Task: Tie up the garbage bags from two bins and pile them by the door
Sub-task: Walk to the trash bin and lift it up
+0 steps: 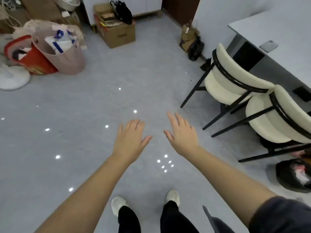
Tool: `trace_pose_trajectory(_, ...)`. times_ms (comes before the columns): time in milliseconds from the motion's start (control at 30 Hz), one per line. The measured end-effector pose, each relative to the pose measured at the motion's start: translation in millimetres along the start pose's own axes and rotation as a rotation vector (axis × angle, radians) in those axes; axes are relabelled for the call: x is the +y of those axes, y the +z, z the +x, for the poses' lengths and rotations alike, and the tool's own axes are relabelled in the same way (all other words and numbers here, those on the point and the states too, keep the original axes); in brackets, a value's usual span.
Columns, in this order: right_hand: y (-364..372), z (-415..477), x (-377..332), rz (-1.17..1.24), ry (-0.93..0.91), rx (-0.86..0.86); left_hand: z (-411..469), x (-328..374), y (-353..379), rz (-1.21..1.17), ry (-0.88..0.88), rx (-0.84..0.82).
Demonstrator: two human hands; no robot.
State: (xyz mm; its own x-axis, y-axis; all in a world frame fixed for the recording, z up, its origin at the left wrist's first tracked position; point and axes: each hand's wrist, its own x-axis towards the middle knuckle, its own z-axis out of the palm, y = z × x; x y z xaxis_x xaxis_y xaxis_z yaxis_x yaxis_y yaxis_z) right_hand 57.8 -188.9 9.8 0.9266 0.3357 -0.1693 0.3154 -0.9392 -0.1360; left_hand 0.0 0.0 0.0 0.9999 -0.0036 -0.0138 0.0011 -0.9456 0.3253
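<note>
My left hand [130, 139] and my right hand [182, 134] are stretched out in front of me over the grey floor, fingers straight and spread, holding nothing. A bin lined with a black garbage bag [293, 178] sits on the floor at the lower right, under the chairs, with rubbish showing inside. Another black bag [196, 48] lies against the wall at the back right, beside a brown paper bag [187, 35]. Both hands are well away from either bag.
Two cream chairs [235, 78] with black frames stand at a grey table [277, 31] on the right. At the back left are a pink fabric basket [67, 56], a red bucket [33, 61] and cardboard boxes [117, 34]. My feet stand at the bottom centre.
</note>
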Motion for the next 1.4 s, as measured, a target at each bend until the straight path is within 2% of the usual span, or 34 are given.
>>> trace_pose_trajectory(67,11,4,-28,0.013,0.027,-0.014,-8,-29,-2,-0.012,-0.015,-0.049)
trace_pose_trajectory(167,30,5,-64,0.021,0.043,-0.064,-17,-70,2,0.006,-0.023,-0.036)
trace_pose_trajectory(400,62,40,-126,-0.004,-0.021,-0.124,-15,-148,6,-0.025,-0.052,-0.067)
trace_pose_trajectory(800,111,159,-254,-0.041,-0.177,-0.234,15,-294,2,-0.137,-0.288,-0.052)
trace_pose_trajectory(1000,128,186,-345,-0.053,-0.238,-0.257,-1,-376,-10,-0.183,-0.384,-0.020)
trace_pose_trajectory(1400,186,163,-555,-0.010,-0.169,-0.283,-98,-576,-50,-0.178,-0.336,-0.075)
